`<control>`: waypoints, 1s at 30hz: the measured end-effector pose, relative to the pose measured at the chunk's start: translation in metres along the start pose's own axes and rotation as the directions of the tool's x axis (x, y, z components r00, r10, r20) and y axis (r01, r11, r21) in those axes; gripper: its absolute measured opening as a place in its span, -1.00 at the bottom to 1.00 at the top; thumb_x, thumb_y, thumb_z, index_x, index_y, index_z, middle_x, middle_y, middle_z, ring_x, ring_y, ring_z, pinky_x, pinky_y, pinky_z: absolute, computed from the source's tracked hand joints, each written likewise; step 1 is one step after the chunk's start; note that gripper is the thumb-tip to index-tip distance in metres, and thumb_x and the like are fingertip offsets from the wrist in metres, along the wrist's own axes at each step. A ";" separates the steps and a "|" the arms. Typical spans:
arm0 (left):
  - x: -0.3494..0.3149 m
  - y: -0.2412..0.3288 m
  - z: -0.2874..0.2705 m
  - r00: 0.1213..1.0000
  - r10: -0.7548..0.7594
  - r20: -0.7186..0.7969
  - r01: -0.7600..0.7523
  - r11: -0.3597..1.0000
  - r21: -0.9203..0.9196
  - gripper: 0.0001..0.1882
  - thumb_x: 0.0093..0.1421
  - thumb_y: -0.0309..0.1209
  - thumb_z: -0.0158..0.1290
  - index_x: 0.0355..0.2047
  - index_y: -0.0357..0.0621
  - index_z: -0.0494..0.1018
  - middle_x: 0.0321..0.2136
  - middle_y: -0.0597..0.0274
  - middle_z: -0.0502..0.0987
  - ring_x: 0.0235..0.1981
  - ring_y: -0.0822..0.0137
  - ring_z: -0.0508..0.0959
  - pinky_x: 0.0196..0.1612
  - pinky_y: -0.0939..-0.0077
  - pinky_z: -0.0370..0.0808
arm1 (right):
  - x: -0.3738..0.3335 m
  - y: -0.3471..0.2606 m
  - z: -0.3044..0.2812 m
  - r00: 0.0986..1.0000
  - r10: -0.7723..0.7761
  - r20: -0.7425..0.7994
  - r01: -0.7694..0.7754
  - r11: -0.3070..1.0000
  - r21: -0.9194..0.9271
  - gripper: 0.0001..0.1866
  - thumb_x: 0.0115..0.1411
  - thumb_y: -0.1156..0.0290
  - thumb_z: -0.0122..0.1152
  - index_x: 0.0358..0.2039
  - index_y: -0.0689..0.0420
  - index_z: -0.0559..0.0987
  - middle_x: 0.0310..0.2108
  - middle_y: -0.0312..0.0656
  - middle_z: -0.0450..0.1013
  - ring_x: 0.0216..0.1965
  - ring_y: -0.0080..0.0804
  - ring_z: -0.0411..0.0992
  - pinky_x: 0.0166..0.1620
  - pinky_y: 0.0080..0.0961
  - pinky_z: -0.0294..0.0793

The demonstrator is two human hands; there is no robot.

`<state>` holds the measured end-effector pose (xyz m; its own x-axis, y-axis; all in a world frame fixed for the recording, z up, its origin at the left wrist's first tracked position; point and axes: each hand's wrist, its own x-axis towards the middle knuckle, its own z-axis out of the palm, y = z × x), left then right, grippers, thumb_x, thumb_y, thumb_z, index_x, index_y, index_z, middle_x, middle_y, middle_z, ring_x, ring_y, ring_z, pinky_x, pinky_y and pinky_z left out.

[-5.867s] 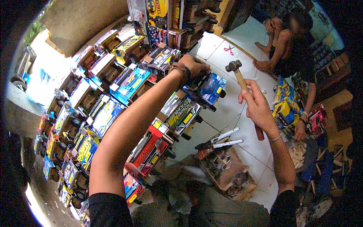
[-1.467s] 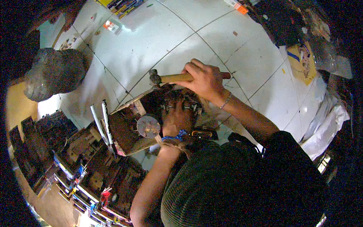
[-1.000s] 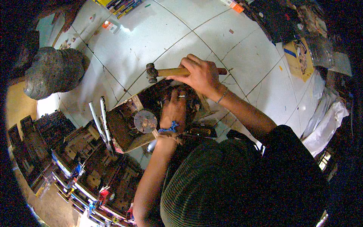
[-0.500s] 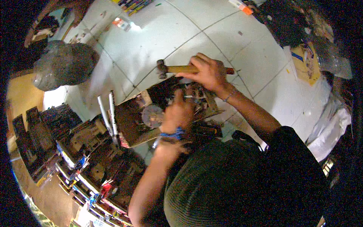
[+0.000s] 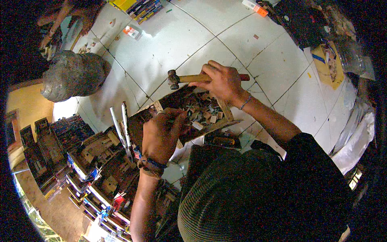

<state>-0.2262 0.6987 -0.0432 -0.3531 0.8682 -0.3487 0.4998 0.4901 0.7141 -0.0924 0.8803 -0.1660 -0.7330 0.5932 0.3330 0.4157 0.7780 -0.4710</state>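
My right hand [image 5: 225,84] is wrapped around the wooden handle of a hammer [image 5: 189,78], whose dark metal head points left above the far edge of a wooden box [image 5: 211,130]. Over the middle of that box is my left hand [image 5: 160,132], fingers bent and drawn together; what they pinch, if anything, is hidden. Small wood and metal pieces [image 5: 201,112] fill the box's right compartment, just beyond the left fingertips. Two white-coated sticks [image 5: 123,127] stand at the left end of the box.
Another person's arm [image 5: 76,18] shows at the top left, near a rounded grey lump [image 5: 74,76]. Racks with dark wooden blocks [image 5: 92,149] fill the lower left. An orange-and-white packet [image 5: 132,32] lies on the tiled floor [image 5: 189,40]. A knee in ribbed dark cloth [image 5: 229,193] is close below the box.
My left hand has moved left and nearer, off the compartment of small pieces, and now covers the round disc seen before. The right hand and hammer have barely shifted.
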 end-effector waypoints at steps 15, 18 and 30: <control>-0.011 -0.019 -0.003 0.972 -0.224 0.076 0.223 0.759 -0.612 -0.68 0.21 -0.22 0.22 -0.23 -0.26 0.65 -0.40 0.10 0.68 -0.42 0.36 0.66 -0.26 0.44 0.56 | -0.033 -0.053 -0.071 0.773 0.020 0.634 -0.437 0.742 0.509 -0.41 0.16 0.08 0.38 0.11 0.12 0.47 -0.08 -0.08 0.55 -0.12 -0.33 0.57 -0.11 -0.38 0.57; -0.007 -0.035 0.007 0.986 -0.164 -0.010 0.145 0.896 -0.421 -0.62 0.19 -0.05 0.20 -0.27 -0.10 0.68 -0.48 0.02 0.66 -0.47 0.21 0.66 -0.30 0.29 0.56 | -0.043 -0.070 -0.063 0.760 0.008 0.650 -0.565 0.502 0.655 -0.44 0.22 0.17 0.32 0.16 0.13 0.45 0.05 -0.10 0.48 -0.03 -0.30 0.54 -0.02 -0.44 0.54; 0.014 -0.098 0.061 0.919 0.124 -0.374 -0.156 0.986 -0.057 -0.61 -0.10 -0.10 0.31 -0.60 -0.19 0.51 -0.62 -0.06 0.53 -0.56 0.14 0.56 -0.42 0.31 0.53 | -0.041 -0.026 -0.045 0.913 -0.171 0.370 -0.024 0.884 0.467 -0.56 0.39 0.26 0.07 0.17 0.26 0.44 -0.02 -0.05 0.49 -0.24 -0.37 0.43 -0.11 -0.43 0.47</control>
<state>-0.2321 0.6673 -0.1551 -0.5586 0.8294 -0.0046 0.5029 0.3431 0.7933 -0.0490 0.8449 -0.1304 -0.9396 0.3324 0.0820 0.1337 0.5767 -0.8060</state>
